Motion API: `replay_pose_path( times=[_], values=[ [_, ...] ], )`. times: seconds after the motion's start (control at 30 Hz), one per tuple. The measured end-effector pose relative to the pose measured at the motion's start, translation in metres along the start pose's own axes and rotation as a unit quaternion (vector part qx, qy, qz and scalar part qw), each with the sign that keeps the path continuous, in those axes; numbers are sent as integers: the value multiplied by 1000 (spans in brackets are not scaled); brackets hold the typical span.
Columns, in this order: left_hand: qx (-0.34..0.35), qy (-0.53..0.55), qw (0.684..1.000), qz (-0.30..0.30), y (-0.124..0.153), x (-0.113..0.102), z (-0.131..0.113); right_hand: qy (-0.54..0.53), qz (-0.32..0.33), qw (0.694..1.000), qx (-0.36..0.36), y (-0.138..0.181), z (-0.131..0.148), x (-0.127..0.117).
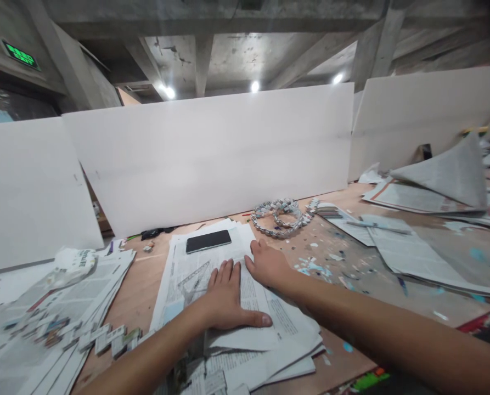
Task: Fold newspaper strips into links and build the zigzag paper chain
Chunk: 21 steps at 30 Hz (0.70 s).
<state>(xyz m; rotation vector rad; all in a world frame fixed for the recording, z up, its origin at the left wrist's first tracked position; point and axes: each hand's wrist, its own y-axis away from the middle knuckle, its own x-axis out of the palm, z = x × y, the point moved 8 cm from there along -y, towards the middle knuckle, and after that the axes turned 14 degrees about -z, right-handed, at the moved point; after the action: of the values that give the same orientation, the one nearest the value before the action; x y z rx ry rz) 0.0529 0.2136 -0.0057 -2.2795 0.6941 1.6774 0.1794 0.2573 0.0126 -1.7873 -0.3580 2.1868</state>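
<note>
My left hand (pixel 226 299) lies flat and open on a stack of newspaper sheets (pixel 265 323) on the wooden table, thumb stretched to the right. My right hand (pixel 268 264) rests on the same sheets just beyond it, fingers curled down over the paper's right edge; I cannot make out whether it grips anything. A clear plastic triangle ruler (pixel 195 277) lies on the paper under my left fingertips. A black phone (pixel 208 241) sits face up at the far end of the stack.
A woven paper-strip ring (pixel 280 216) lies beyond the stack. Folded paper strips (pixel 113 339) and more newspapers (pixel 43 318) lie at left, spread newspapers (pixel 413 252) at right. White boards (pixel 212 153) wall the table's far side. Paper scraps dot the wood.
</note>
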Motion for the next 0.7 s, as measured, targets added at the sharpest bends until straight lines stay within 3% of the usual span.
replay_pose_path(
  times=[0.27,0.5,0.7],
  values=[
    [2,-11,1000,1,0,2,1,61,-66,995,-49,-1,23,3],
    [16,-28,999,17,-2,2,3,82,-127,987,-59,7,18,6],
    [40,-40,998,35,4,-9,23,85,-140,984,-68,8,19,8]
  ],
)
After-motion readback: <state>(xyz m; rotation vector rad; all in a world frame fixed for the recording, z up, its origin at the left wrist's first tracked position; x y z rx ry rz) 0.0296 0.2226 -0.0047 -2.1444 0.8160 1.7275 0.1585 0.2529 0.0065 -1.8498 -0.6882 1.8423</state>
